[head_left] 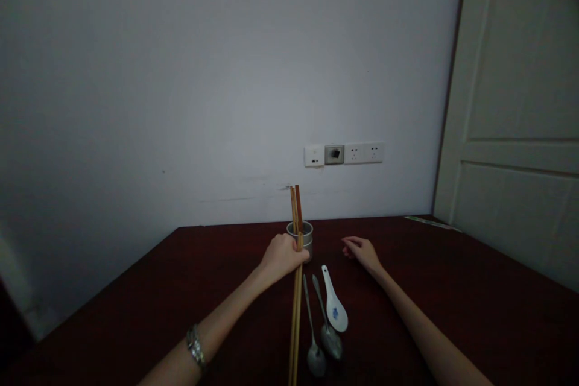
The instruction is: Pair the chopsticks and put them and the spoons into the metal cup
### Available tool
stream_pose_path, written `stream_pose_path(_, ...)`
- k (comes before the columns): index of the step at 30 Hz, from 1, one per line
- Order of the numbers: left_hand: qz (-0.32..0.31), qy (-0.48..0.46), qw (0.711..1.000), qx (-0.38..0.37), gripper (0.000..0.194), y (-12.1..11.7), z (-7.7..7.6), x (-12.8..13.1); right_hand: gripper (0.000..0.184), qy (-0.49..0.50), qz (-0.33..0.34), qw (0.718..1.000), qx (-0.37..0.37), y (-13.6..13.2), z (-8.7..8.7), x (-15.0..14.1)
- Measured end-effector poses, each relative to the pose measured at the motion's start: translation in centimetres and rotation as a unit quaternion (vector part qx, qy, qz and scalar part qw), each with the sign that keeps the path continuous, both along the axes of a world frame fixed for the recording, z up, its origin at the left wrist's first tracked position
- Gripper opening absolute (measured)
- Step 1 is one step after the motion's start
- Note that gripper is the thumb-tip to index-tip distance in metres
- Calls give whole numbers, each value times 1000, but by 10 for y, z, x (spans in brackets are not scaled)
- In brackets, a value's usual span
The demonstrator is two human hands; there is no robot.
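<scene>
Chopsticks (297, 307), grasped only near one end by the left hand (279, 255), could swing into spoons (335, 310) right of it; the right hand (364, 253) lies relaxed, seemingly empty.

A room in what looks like a home: a dark red-brown table (217, 253) meets a plain pale wall (253, 84) with white rectangular sockets (363, 153).

Left hand (281, 254) closed in a grip at the near-left side of the metal cup (308, 248). Right hand (362, 253) apart from the cup, to its right, fingers partly curled.
</scene>
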State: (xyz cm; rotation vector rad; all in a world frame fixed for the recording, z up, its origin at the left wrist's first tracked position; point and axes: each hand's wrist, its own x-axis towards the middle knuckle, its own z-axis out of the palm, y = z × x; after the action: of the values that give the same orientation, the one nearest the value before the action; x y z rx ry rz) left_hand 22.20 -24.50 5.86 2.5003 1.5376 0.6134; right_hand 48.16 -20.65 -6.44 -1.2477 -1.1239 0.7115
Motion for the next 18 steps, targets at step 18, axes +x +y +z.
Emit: stream_pose_path(18, 44, -130, 974, 177, 24, 0, 68, 10, 38, 95, 375, 921, -40, -69, 156, -96)
